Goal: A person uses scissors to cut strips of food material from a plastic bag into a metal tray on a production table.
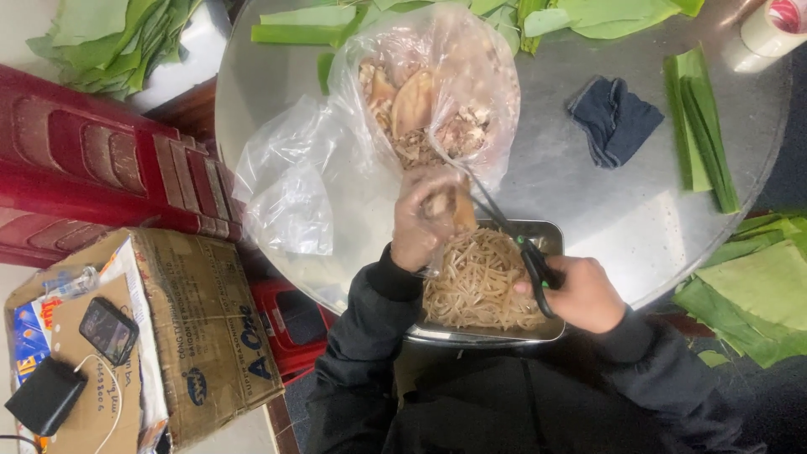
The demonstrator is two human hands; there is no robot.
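Observation:
My left hand (423,220), in a thin clear glove, holds a pale brown slab of food (454,206) above a metal tray (551,236). The tray holds a heap of thin tan strips (481,282). My right hand (580,294) grips black-handled scissors (513,238), whose blades point up towards the slab. Just beyond, an open clear plastic bag (437,92) holds more brown and pale pieces of food.
Round metal table (588,193) with a dark folded cloth (614,118), folded green leaves (702,126) and more leaves (588,13) at its far edge. A tape roll (777,25) stands top right. Cardboard box (206,328) with a phone (108,329) at left; red chair (101,168).

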